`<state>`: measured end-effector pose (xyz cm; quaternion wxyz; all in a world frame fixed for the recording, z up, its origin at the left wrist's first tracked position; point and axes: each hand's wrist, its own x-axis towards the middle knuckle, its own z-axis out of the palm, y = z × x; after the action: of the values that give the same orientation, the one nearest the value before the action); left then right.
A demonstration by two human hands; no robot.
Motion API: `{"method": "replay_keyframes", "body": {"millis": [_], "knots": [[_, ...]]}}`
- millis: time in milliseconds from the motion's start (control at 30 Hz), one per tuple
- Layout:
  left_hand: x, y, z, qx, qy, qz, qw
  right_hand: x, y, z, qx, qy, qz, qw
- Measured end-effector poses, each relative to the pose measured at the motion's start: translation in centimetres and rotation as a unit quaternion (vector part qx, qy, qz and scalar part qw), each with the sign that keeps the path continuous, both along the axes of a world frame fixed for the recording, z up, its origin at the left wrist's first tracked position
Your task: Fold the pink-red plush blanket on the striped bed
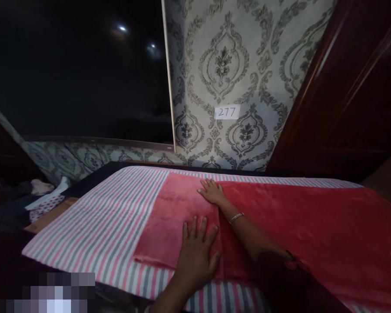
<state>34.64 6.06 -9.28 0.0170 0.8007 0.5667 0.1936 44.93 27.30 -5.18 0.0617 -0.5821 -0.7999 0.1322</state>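
Dotted item: At far left we noted a red-dotted item [47, 208], well apart from both hands.
Screen: We found a large dark screen [84, 78] above the work; its lower frame limited the room upward on that side.
Surface: A dark strip of the surface [87, 184] showed beyond the striped cloth, marking the far-left limit.
Striped cloth: We saw the striped cloth [107, 213] spread beneath everything, probably as a protective layer. Its left part was uncovered and gave the widest open room for sliding a hand.
Pale section: The pale pink section [169, 213] lay flat on the striped cloth, left of the red cloth. We judged it to be a turned-over flap, but could not confirm this.
Left hand: We observed the left hand [197, 254] palm down, fingers apart, gripping nothing. It rested on the pale section near the seam, presumably to keep the pile flat.
Right hand: We observed the right hand [211, 191] also spread and flat, near the far edge. Spacing the two hands along the seam likely distributed the pressure.
Red cloth: The red cloth [316, 230] extended from the seam to the right border of our view; only a narrow striped margin remained behind it.
Dark red panel: At far right, we took this panel [352, 100] as the rear boundary.
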Motion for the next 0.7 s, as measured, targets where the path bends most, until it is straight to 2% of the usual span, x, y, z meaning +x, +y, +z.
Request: {"method": "replay_keyframes", "body": {"millis": [100,200,300,367,433,500,600,667,700], "knots": [[0.0,-0.4,1.1,-0.017,-0.035,-0.001,0.999,-0.9,-1.2,1.2,0.009,0.004,-0.021,1.000],[-0.8,-0.1,3.3,-0.028,-0.082,-0.012,0.996,-1.7,-3.0,1.6,0.026,0.011,-0.016,0.999],[-3.0,2.4,6.1,-0.001,-0.091,0.001,0.996,-1.8,-4.3,1.1,0.026,0.014,-0.005,1.000],[-5.0,5.0,7.1,-0.003,-0.043,0.042,0.998,-1.6,-4.8,0.3,0.030,0.012,0.002,0.999],[-6.7,7.3,6.8,-0.043,0.027,0.084,0.995,-1.3,-5.1,-0.5,0.047,0.012,0.010,0.999],[-8.0,8.7,5.3,-0.071,0.091,0.105,0.988,-1.2,-5.2,-1.1,0.063,0.014,0.014,0.998],[-8.8,8.9,2.6,-0.054,0.137,0.108,0.983,-1.2,-5.2,-1.6,0.068,0.015,0.016,0.997],[-9.1,8.7,2.0,-0.047,0.136,0.102,0.984,-1.3,-5.1,-1.8,0.070,0.014,0.018,0.997],[-9.2,8.8,2.2,-0.052,0.130,0.099,0.985,-1.3,-5.0,-1.8,0.072,0.014,0.019,0.997]]}}
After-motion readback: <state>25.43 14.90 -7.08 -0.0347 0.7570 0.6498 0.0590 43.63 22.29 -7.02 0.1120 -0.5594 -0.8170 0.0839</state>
